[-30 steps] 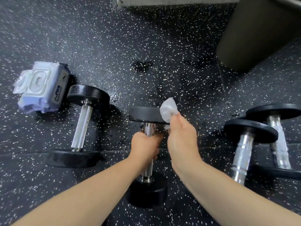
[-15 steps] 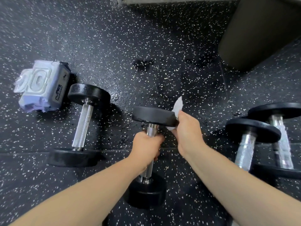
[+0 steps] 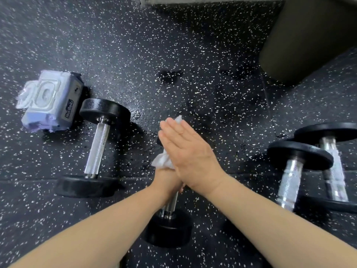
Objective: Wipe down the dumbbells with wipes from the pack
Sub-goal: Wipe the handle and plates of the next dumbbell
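I hold a black dumbbell tilted up off the floor, my left hand gripping its chrome handle. My right hand lies flat, fingers straight, pressing a white wipe onto the dumbbell's upper head, which it hides. The wipe pack, grey with a white lid, lies at the far left. Beside it a second dumbbell rests on the floor. Two more dumbbells lie side by side at the right.
Black speckled rubber flooring covers the whole area. A large dark cylindrical object stands at the top right. A pale ledge runs along the top edge.
My right hand has moved from the side of the upper head onto its top, flattening out over the wipe. My left hand keeps its grip on the handle.
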{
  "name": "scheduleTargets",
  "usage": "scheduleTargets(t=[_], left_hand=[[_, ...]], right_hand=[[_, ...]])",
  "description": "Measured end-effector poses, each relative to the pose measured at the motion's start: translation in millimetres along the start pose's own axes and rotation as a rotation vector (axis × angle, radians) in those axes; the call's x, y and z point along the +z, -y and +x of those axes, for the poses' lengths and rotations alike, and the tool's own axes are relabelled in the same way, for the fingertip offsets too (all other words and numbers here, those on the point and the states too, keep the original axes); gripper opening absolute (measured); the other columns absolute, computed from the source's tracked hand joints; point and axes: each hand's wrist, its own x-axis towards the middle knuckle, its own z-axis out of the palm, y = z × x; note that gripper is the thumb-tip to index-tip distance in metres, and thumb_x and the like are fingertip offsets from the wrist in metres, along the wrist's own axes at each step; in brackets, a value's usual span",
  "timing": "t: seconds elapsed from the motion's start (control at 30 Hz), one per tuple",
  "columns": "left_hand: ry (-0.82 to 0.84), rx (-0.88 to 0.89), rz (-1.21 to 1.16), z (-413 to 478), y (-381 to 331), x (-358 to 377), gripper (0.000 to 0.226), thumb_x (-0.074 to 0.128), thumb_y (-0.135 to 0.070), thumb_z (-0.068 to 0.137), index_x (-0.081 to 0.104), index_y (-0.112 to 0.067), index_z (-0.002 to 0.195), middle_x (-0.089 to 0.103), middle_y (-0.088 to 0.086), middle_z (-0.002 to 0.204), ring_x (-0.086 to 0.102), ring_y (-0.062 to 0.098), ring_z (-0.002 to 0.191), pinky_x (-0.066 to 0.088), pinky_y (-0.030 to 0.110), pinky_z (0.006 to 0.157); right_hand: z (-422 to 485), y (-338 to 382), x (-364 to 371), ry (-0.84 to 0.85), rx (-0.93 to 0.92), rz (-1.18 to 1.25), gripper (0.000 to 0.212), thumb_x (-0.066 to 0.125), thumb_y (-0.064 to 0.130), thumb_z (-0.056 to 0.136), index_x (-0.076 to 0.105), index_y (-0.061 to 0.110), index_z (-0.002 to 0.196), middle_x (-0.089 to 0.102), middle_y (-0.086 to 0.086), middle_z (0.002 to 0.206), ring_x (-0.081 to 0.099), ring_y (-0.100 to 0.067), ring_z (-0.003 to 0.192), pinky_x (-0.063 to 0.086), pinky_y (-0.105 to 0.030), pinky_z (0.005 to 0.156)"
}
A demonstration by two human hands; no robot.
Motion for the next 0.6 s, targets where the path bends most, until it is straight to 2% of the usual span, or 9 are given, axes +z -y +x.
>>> scheduleTargets(t=[0.07,0.13,0.27,0.37,0.47,0.53,0.6], left_hand=[[-0.007,0.012,0.033,0.7,0.7,-0.3,0.024,0.049,-0.001,0.09,0.047,-0.008,0.067,0.044,0.007,0.056,0.042,0.019,0.048,0.04,0.031,0.049],[-0.022,-0.017,0.004,2.1,0.4,-3.0,0.025,0.058,-0.01,0.087,0.05,-0.01,0.064,0.045,0.008,0.053,0.039,0.016,0.041,0.035,0.023,0.043],[-0.007,-0.058,-0.027,3.6,0.2,-5.3,0.027,0.063,-0.01,0.082,0.049,-0.014,0.06,0.041,0.0,0.046,0.036,0.015,0.038,0.033,0.023,0.043],[0.003,-0.019,0.006,3.7,1.8,-9.3,0.031,0.064,-0.009,0.08,0.046,-0.013,0.055,0.04,0.002,0.044,0.036,0.015,0.038,0.032,0.021,0.042],[0.01,0.023,0.129,4.6,3.7,-12.8,0.033,0.053,0.008,0.086,0.044,-0.016,0.064,0.044,0.005,0.052,0.043,0.016,0.04,0.035,0.017,0.037],[0.026,0.06,0.208,3.2,3.8,-13.1,0.03,0.055,0.004,0.084,0.043,-0.016,0.065,0.047,0.006,0.053,0.044,0.019,0.041,0.037,0.019,0.039],[0.074,0.066,0.234,1.4,4.4,-11.4,0.026,0.056,-0.009,0.085,0.044,-0.012,0.062,0.046,0.007,0.05,0.04,0.017,0.04,0.035,0.022,0.043]], right_hand=[[-15.4,-16.8,-7.3,-0.005,-0.079,0.016,0.04,0.039,0.0,0.091,0.059,-0.006,0.126,0.052,-0.02,0.139,0.046,-0.034,0.132,0.026,-0.04,0.117],[-39.7,-32.8,-15.7,-0.062,-0.034,0.083,0.038,0.047,-0.003,0.093,0.055,-0.006,0.129,0.048,-0.021,0.142,0.043,-0.033,0.135,0.033,-0.043,0.114],[-59.6,-38.6,-18.2,-0.114,0.043,0.152,0.041,0.059,-0.004,0.088,0.055,-0.007,0.129,0.049,-0.021,0.141,0.046,-0.03,0.134,0.038,-0.043,0.111],[-43.3,-31.3,-16.9,-0.124,0.03,0.196,0.037,0.052,-0.008,0.088,0.057,-0.012,0.124,0.051,-0.025,0.138,0.048,-0.034,0.131,0.039,-0.042,0.11],[-19.3,-27.6,-20.0,-0.045,-0.041,0.152,0.043,0.043,-0.007,0.082,0.061,-0.009,0.121,0.058,-0.022,0.132,0.054,-0.034,0.125,0.036,-0.036,0.111],[-3.2,-24.8,-19.5,0.012,-0.092,0.143,0.047,0.04,-0.004,0.078,0.065,-0.005,0.118,0.062,-0.018,0.127,0.059,-0.032,0.119,0.039,-0.036,0.109],[4.1,-22.1,-17.5,0.032,-0.014,0.244,0.046,0.045,-0.008,0.079,0.064,-0.003,0.12,0.062,-0.016,0.129,0.059,-0.029,0.12,0.042,-0.036,0.105]])
